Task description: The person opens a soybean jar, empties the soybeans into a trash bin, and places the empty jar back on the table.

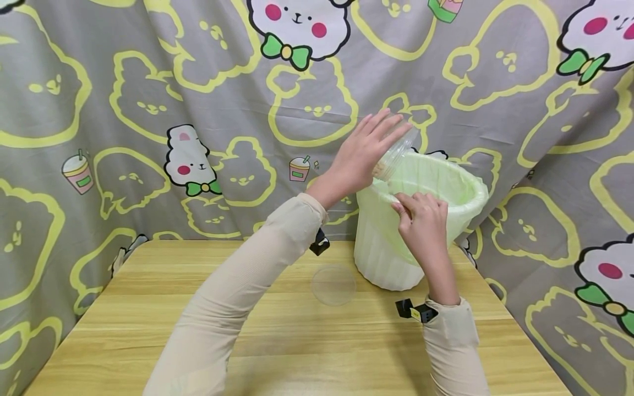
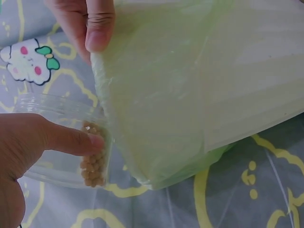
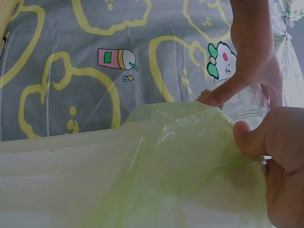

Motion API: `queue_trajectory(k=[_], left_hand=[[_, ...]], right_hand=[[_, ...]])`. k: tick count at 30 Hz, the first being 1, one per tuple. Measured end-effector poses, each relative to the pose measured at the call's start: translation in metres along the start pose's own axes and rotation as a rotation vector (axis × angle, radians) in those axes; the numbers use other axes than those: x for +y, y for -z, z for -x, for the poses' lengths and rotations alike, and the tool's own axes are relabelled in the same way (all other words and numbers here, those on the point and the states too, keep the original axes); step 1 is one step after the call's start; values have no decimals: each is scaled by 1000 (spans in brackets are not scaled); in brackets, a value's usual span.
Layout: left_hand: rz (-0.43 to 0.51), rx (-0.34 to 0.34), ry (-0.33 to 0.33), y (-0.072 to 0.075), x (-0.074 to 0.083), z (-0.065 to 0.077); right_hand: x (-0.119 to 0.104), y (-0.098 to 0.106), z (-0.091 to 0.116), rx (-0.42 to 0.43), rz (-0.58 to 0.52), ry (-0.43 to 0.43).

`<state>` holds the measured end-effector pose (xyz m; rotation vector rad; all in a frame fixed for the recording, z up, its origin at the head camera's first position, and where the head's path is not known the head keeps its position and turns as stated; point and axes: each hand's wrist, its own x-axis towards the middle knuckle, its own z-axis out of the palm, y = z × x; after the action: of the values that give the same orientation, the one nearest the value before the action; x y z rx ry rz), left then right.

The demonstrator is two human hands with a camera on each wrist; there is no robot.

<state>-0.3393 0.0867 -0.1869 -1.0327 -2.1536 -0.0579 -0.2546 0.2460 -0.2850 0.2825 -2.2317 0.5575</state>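
Observation:
A clear jar (image 1: 401,144) is tilted at the near-left rim of a white ribbed bin (image 1: 382,264). My left hand (image 1: 364,149) holds it, with the thumb along its side in the left wrist view. Small round beige pieces, like dried beans (image 2: 94,159), lie gathered at one end of the jar. A pale green bag (image 1: 441,181) lines the bin and folds over its rim. At the near rim my right hand (image 1: 423,220) pinches the bag's edge between thumb and fingers. Whether any pieces lie inside the bag is hidden.
A clear round disc, like a lid (image 1: 334,285), lies flat on the wooden table (image 1: 297,341), left of the bin. Behind the table hangs a grey patterned curtain (image 1: 223,110), close to the back of the bin.

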Motion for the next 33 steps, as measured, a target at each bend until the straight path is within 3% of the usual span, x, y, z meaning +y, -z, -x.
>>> queue_trajectory(k=[12,33], left_hand=[[-18,-5,-27,2,0,1],[-138,57,-134,1,1,7]], right_hand=[[0,0,-1,14,-2,11],[0,0,0,9,-4,11]])
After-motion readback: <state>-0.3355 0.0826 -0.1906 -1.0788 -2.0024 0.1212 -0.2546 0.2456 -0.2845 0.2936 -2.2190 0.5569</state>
